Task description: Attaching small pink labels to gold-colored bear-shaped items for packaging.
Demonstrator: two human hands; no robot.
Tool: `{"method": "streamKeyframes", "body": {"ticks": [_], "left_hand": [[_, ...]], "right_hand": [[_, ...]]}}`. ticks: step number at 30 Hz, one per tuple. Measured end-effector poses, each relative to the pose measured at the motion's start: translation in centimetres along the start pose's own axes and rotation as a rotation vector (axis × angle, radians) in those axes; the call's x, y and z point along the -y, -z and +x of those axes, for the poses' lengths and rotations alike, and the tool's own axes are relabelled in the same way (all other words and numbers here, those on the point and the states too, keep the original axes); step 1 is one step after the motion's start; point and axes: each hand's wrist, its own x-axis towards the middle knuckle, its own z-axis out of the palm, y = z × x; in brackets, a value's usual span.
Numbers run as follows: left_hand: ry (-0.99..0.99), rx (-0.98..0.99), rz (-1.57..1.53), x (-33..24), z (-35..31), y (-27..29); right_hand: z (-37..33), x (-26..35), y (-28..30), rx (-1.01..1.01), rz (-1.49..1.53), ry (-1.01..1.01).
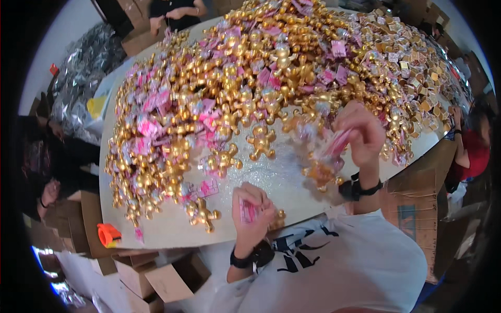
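Flat pinch, short path

In the right grip [361, 134], the fingers are closed on a pink card [336, 143]; below it a gold figure [321, 171] in clear wrap appears to be hung, blurred. In the left grip [252, 204], the fingers are folded firmly around a pink-printed piece [247, 211], held inside the near edge of the worktop [300, 203]. A gold part [280, 219] is seen just beside that hand; whether it is joined to the piece cannot be told.

The card would probably be best pinched flat and kept upright, so that creasing is avoided and the figure's swing is damped by slow movement. In the left hand a looser fold might spare the print.

Between the hands a bare, shiny patch is offered as the easiest lane. It is bounded beyond by a lone gold bear [261, 141] and the heaped gold figures [292, 57], which could be snagged by a low pass. Outward, an orange tape dispenser [108, 235] is found at the near left corner, and a cardboard box [415, 208] is set against the right-hand edge.
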Motion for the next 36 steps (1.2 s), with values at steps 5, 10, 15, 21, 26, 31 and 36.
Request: {"method": "streamKeyframes", "body": {"ticks": [5,10,15,21,26,31,36], "left_hand": [[0.172,0.097,-0.128,-0.3,0.9,-1.6],[0.410,0.100,-0.141,-1.3,0.7,-1.5],[0.289,0.040,-0.174,-1.1,1.0,-1.7],[0.040,0.203,0.229,-0.1,1.6,-0.7],[0.432,0.056,-0.042,-2.1,0.6,-1.7],[0.383,0.127,0.176,-3.6,0.6,-3.2],[0.432,0.187,-0.108,-3.0,1.0,-3.1]], "right_hand": [[-2.3,1.6,-7.2,0.343,0.167,-0.206],[-3.8,0.8,-9.3,0.127,0.042,-0.234],[-5.1,-0.5,-8.9,0.010,0.362,-0.333],[-4.3,0.4,-10.5,0.173,-0.034,-0.206],[-0.7,1.7,-6.8,0.341,-0.168,-0.088],[5.5,9.6,0.7,0.109,0.199,0.068],[8.1,13.1,0.3,0.494,-0.049,0.146]]}}
